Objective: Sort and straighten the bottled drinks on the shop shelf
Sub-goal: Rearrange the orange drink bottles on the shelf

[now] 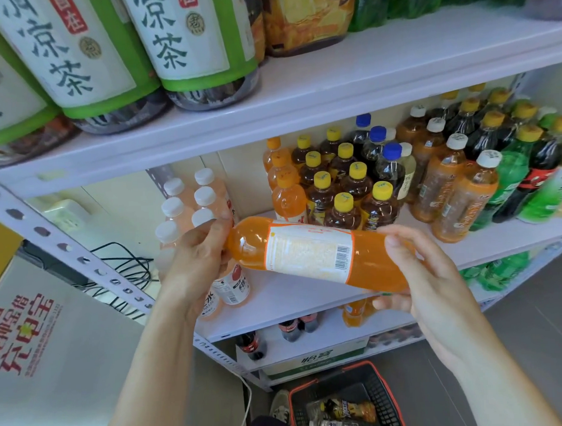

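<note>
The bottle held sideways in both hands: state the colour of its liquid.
The bottle holds orange liquid, plain in the head view.

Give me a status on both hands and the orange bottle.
Left hand grips the cap end, right hand holds the base. Orange bottle sideways, off the shelf, barcode toward camera. Nothing between it and the orange row behind.

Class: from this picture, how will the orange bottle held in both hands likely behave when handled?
The orange bottle looks full, so probably heavy for its size. Its round body would likely roll if laid sideways. Its glossy plastic may be slippery; left hand and right hand both hold it.
</note>
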Available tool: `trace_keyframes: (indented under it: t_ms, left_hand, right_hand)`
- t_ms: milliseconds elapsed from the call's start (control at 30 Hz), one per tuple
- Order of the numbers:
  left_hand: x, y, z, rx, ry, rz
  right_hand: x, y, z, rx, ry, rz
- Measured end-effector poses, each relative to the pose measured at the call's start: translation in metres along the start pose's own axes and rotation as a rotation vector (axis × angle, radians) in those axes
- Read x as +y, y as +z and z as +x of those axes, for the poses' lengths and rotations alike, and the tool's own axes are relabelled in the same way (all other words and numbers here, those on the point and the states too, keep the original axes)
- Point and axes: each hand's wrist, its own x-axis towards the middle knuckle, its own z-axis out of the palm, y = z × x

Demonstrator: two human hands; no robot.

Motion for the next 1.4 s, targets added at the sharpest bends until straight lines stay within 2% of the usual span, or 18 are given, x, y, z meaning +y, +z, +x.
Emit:
trace_keyframes:
  t_ms: [67, 200, 300, 400, 500, 567, 700, 767, 867, 1000, 1100, 1200, 1400]
  left_hand:
    - [0.0, 0.0, 0.001, -0.029, 0.038, -0.048]
    - [-0.002, -0.006, 0.006, -0.246, 0.061, -0.241]
    - [-0.005, -0.01, 0.008, -0.293, 0.071, -0.293]
    - [-0.003, -0.005, 0.01, -0.181, 0.101, -0.172]
    - [0.002, 0.003, 0.018, 0.027, 0.166, 0.027]
    - [0.007, 0.007, 0.024, 0.139, 0.233, 0.13]
    - [0.012, 0.015, 0.028, 0.183, 0.388, 0.402]
    - [0.013, 0.025, 0.028, 0.119, 0.463, 0.522]
    - [0.009, 0.042, 0.031, -0.062, 0.576, 0.679]
    - [-0.004, 0.057, 0.048, -0.215, 0.565, 0.701]
    - [-0.011, 0.07, 0.06, -0.253, 0.584, 0.753]
    - [-0.014, 0.08, 0.071, -0.27, 0.576, 0.764]
    - [-0.019, 0.087, 0.07, -0.168, 0.507, 0.682]
  right_hand:
    - [0.003, -0.002, 0.003, -0.017, 0.1, 0.068]
    - [0.011, -0.009, 0.011, -0.069, 0.345, 0.267]
    - [0.018, -0.013, 0.012, -0.097, 0.398, 0.22]
    - [0.03, -0.013, 0.015, -0.115, 0.457, 0.067]
    - [0.04, -0.008, 0.02, -0.104, 0.555, 0.029]
    - [0.045, -0.004, 0.025, -0.142, 0.558, -0.046]
    - [0.052, 0.007, 0.032, -0.124, 0.45, -0.261]
    - [0.059, 0.01, 0.036, -0.062, 0.336, -0.328]
    - [0.063, 0.011, 0.044, 0.035, 0.089, -0.487]
    - [0.055, 0.01, 0.058, 0.146, -0.086, -0.708]
    - [0.053, 0.013, 0.064, 0.16, -0.199, -0.768]
    - [0.051, 0.016, 0.068, 0.156, -0.405, -0.871]
    - [0.059, 0.016, 0.076, 0.062, -0.418, -1.048]
